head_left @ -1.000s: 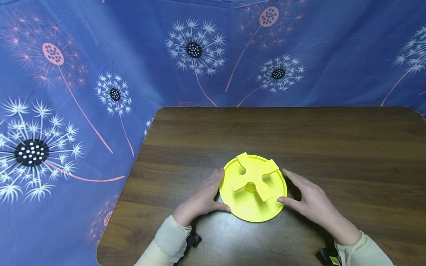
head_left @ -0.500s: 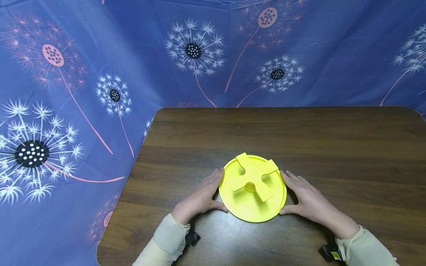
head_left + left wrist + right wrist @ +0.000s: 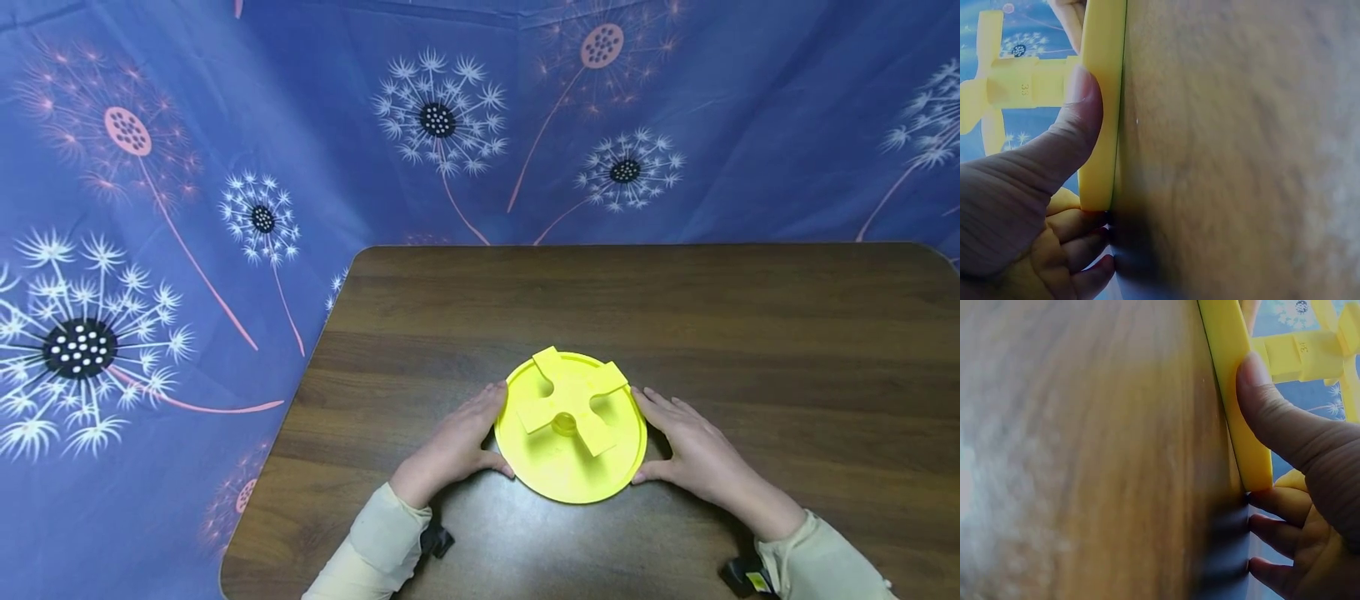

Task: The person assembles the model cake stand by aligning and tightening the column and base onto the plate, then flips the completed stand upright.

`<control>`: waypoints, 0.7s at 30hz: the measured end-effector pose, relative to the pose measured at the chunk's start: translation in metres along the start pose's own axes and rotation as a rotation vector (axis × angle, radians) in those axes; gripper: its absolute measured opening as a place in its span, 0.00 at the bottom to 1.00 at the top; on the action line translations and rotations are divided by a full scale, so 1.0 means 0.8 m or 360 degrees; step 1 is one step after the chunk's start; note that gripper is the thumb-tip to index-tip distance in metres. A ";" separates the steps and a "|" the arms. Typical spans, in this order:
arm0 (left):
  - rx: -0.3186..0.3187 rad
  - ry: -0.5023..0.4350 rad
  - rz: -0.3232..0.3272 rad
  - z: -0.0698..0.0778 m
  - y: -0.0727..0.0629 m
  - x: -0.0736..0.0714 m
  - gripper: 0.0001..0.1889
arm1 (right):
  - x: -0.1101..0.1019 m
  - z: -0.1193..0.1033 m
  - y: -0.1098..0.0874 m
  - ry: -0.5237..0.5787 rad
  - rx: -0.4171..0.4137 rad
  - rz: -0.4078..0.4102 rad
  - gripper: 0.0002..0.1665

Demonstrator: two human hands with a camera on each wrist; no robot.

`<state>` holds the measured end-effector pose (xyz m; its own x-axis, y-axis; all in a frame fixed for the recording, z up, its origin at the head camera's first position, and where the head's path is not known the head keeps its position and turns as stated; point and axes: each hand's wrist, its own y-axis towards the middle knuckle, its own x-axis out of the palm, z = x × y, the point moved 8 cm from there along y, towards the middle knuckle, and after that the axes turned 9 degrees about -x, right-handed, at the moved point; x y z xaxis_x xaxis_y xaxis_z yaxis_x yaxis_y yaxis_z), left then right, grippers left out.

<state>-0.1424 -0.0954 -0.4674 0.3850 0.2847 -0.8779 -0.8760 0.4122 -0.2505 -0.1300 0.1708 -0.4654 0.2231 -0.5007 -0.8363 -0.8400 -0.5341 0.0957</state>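
Observation:
A yellow round disc-shaped base [image 3: 555,475] lies on the brown tabletop. From its middle rises a stepped post [image 3: 1029,81] with small markings, topped by a four-armed yellow cross [image 3: 570,396]. My left hand [image 3: 457,442] holds the left edge of the base, thumb near the front and fingers farther back along the rim. On the opposite edge my right hand [image 3: 697,454] holds it the same way. Both wrist views show a thumb [image 3: 1075,119] against the side of the rim, with other fingers [image 3: 1282,515] curled beside it, close to the table. The underside is hidden.
The wooden table [image 3: 787,333] has rounded corners, its left edge slanting and its far edge straight. Behind and left of it hangs a blue cloth [image 3: 315,83] with dandelion prints. A black device [image 3: 742,575] sits at the right wrist.
My right thumb has moved from the top of the rim down to its front side edge, and the right fingers now lie against the rim. Left hand and yellow base stay nearly still.

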 end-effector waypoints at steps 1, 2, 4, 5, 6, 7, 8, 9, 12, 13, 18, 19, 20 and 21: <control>-0.0002 0.0002 0.0003 0.000 0.000 0.000 0.61 | 0.000 0.000 0.000 0.0000 -0.0004 0.0003 0.72; -0.0002 0.0002 0.0007 0.000 0.000 0.000 0.61 | 0.001 0.000 0.000 0.0002 -0.0008 0.0006 0.72; -0.0002 0.0001 0.0012 0.000 0.001 -0.001 0.61 | 0.001 0.000 -0.001 0.0004 -0.0028 0.0021 0.71; -0.0001 -0.0005 0.0015 0.000 0.001 -0.001 0.61 | 0.000 -0.001 -0.001 0.0004 -0.0045 0.0036 0.71; 0.0001 -0.0012 0.0018 0.000 0.001 -0.001 0.61 | 0.000 -0.002 -0.001 -0.0001 -0.0064 0.0054 0.71; 0.0001 -0.0022 0.0018 0.000 0.002 -0.001 0.61 | -0.001 -0.002 -0.001 -0.0003 -0.0085 0.0074 0.71; 0.0001 -0.0034 0.0015 0.000 0.002 -0.001 0.61 | -0.002 -0.003 -0.002 -0.0006 -0.0105 0.0095 0.70; 0.0001 -0.0045 0.0012 0.000 0.002 -0.001 0.61 | -0.004 -0.004 -0.003 -0.0010 -0.0126 0.0119 0.70; 0.0017 -0.0078 0.0012 0.000 0.001 -0.001 0.61 | -0.007 -0.005 -0.005 -0.0005 -0.0171 0.0175 0.69; 0.0024 -0.0090 0.0012 0.000 0.001 -0.001 0.61 | -0.008 -0.005 -0.005 0.0006 -0.0173 0.0182 0.69; 0.0057 -0.0156 0.0019 0.000 0.000 -0.003 0.61 | -0.011 -0.002 -0.010 0.0095 -0.0079 0.0149 0.69; 0.0055 -0.0176 0.0014 0.000 -0.001 -0.003 0.61 | -0.012 -0.002 -0.011 0.0117 -0.0047 0.0137 0.69; 0.0050 -0.0195 0.0008 0.000 -0.001 -0.004 0.60 | -0.014 -0.002 -0.013 0.0130 -0.0023 0.0130 0.69; 0.0045 -0.0218 0.0002 -0.001 -0.002 -0.004 0.60 | -0.016 -0.002 -0.014 0.0141 0.0001 0.0125 0.69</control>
<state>-0.1428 -0.0975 -0.4646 0.4215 0.3999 -0.8139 -0.8687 0.4355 -0.2359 -0.1229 0.1821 -0.4554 0.1993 -0.5991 -0.7755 -0.8569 -0.4905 0.1587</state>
